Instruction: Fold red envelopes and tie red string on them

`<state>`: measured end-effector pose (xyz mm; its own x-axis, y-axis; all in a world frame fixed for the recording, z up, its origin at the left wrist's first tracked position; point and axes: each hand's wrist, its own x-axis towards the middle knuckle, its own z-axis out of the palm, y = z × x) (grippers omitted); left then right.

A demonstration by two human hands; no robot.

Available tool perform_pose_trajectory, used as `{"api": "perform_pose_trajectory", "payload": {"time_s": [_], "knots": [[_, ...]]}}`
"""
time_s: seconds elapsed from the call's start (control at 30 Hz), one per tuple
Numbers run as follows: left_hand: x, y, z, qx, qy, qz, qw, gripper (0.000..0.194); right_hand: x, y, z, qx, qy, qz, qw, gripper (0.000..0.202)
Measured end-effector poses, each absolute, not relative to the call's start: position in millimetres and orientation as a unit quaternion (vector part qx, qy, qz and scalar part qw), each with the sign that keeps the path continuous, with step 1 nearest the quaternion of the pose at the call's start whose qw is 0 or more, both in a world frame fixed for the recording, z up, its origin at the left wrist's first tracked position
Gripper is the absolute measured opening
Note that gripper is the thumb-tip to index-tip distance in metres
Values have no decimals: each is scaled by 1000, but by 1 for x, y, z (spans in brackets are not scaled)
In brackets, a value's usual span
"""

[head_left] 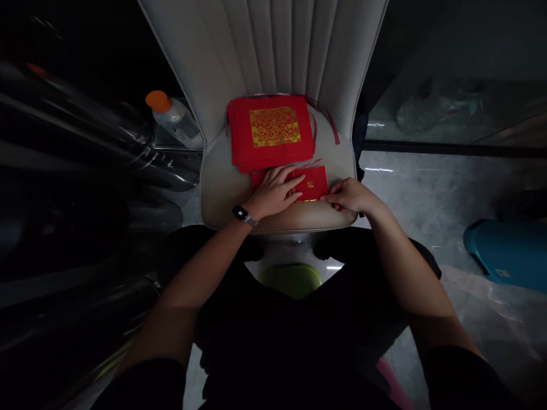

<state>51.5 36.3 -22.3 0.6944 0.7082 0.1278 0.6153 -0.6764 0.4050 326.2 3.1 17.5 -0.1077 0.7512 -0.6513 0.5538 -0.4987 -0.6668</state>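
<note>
A small red envelope (319,177) with gold print lies near the front edge of the chair seat. My left hand (277,191) rests flat across its left part, fingers spread, and hides some of it. At the envelope's lower right corner, my right hand (349,196) is closed in a pinch on the edge. Just behind the envelope sits a stack of larger red bags (273,154) with a gold patterned panel on top. Dark red ribbon ends (332,126) stick out to the right of the stack.
The pale chair (273,40) has a ribbed backrest. Left of it stands a bottle with an orange cap (158,101). A green container (290,279) is on the floor between my legs, and a blue plastic object (508,253) lies at the right.
</note>
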Motion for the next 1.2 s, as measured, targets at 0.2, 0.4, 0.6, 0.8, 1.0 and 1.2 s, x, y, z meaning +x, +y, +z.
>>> {"api": "perform_pose_trajectory", "payload": {"time_s": [0.2,0.4,0.6,0.8,1.0,1.2], "knots": [[50,33,-21,907,365,126,167,52,335,4,18,-651,-505,561,82,37],[50,32,-21,912,357,126,156,59,335,9,10,-683,-609,309,260,35],[49,31,-19,912,357,120,162,59,297,20,8,-712,-651,246,89,70],[46,33,-18,917,343,120,163,59,314,42,19,-718,-626,302,-35,79],[47,28,-16,916,348,126,155,61,332,43,19,-697,-644,303,-83,62],[48,22,-16,913,357,120,158,56,339,43,19,-679,-649,322,-120,59]]}}
